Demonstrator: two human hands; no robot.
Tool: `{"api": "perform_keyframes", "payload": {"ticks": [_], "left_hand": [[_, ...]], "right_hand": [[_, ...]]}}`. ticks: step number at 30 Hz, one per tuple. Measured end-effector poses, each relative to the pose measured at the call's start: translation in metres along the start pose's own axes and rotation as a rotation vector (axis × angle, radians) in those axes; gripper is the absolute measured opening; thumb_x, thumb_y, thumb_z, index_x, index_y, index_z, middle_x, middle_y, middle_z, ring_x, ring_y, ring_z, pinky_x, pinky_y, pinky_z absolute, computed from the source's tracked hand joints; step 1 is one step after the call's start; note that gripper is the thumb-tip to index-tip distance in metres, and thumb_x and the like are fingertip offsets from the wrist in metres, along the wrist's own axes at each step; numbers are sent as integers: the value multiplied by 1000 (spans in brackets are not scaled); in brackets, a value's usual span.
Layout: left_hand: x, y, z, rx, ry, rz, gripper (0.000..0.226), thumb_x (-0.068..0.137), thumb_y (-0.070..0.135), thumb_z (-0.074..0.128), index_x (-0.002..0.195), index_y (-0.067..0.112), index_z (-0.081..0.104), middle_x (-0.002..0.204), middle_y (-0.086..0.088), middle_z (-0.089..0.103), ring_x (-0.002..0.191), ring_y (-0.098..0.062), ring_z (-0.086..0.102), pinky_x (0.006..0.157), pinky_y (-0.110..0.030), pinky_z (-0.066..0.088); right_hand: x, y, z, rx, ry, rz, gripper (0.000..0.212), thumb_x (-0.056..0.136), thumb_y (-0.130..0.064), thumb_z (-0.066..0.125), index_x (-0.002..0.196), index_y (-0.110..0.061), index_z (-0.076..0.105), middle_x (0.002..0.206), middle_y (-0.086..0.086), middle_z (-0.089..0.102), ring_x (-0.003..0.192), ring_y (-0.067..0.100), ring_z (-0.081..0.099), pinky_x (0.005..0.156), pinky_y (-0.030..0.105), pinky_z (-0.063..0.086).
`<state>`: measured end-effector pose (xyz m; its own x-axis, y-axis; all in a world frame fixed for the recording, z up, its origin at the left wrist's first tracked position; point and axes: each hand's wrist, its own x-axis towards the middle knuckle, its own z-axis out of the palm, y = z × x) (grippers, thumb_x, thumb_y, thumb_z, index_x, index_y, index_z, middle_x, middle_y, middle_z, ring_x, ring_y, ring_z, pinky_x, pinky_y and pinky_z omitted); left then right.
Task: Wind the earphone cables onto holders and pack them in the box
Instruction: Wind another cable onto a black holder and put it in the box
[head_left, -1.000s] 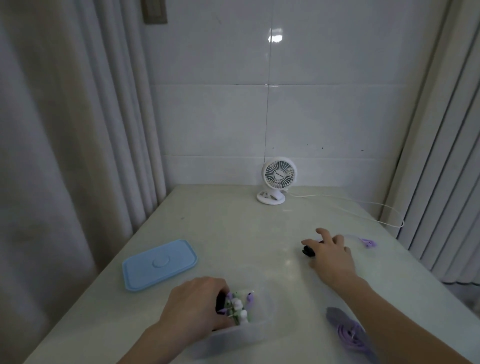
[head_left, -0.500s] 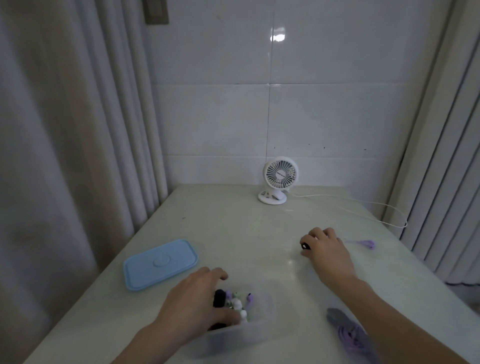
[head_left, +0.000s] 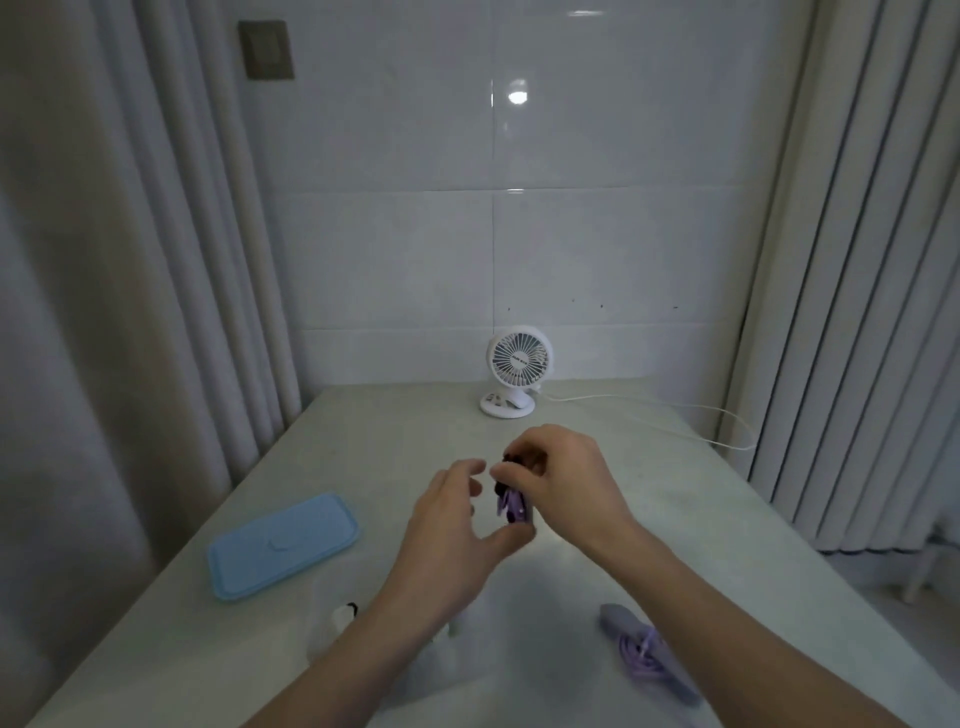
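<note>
At frame centre, the right hand (head_left: 563, 483) pinches a purple earphone cable and dark holder (head_left: 511, 504); the left hand (head_left: 457, 525) reaches, fingers spread. Another purple cable (head_left: 647, 652) waits lower right; box barely visible.

The wall tiles (head_left: 597, 249) were glossy; the bench (head_left: 363, 447) looked smooth, faintly mottled; the blue lid (head_left: 283, 545) was matt plastic; cloth curtains (head_left: 130, 260) hung softly.

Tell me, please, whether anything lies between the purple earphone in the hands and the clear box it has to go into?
Nothing visible does. The right hand holds the purple earphone above the table; the clear box sits nearer the person, its lid off to the side. Only the left hand and forearm cross above the box.
</note>
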<state>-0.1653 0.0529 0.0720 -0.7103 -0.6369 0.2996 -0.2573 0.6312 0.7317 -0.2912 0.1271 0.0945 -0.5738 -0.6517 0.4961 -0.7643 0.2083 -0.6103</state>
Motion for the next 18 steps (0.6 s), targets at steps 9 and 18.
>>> {"api": "perform_keyframes", "payload": {"ticks": [9, 18], "left_hand": [[10, 33, 5, -231, 111, 42, 21, 80, 10, 70, 87, 26, 59, 75, 9, 65, 61, 3, 64, 55, -12, 49], [11, 39, -16, -580, 10, -78, 18, 79, 4, 73, 94, 10, 65, 98, -12, 74, 87, -36, 72, 84, -58, 55]], "right_hand": [[-11, -13, -22, 515, -53, 129, 14, 82, -26, 73, 81, -13, 76, 76, 2, 77, 66, 2, 67, 61, 16, 51], [-30, 14, -26, 688, -362, 311, 55, 99, -48, 38, 101, -8, 75, 96, 13, 78, 86, 27, 72, 100, 37, 47]]}}
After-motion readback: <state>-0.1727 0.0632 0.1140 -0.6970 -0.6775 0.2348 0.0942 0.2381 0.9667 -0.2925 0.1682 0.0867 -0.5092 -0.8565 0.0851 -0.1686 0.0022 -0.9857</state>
